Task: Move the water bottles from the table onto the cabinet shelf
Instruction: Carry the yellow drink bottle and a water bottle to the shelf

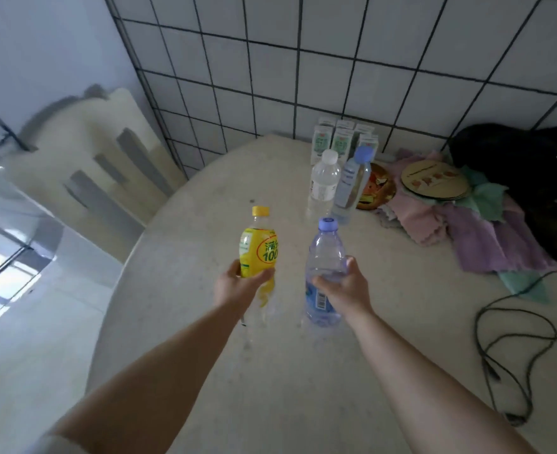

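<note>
My left hand (238, 285) grips a clear bottle with a yellow label and yellow cap (258, 247) around its middle. My right hand (344, 286) grips a bluish clear bottle with a lilac cap (324, 257) at its waist. Both bottles stand upright over the middle of the pale round table (205, 339); whether their bases touch it I cannot tell. Farther back stand two more bottles side by side, one with a white cap (324, 181) and one with a lilac cap (352, 185). No cabinet shelf is in view.
Several small green-and-white cartons (342, 140) stand behind the far bottles against the tiled wall. Pink, purple and green cloths (467, 231), round coasters (436, 180) and a black bag (526, 172) lie at the right. A dark cable (513, 339) trails at right. A cream chair (106, 165) stands left.
</note>
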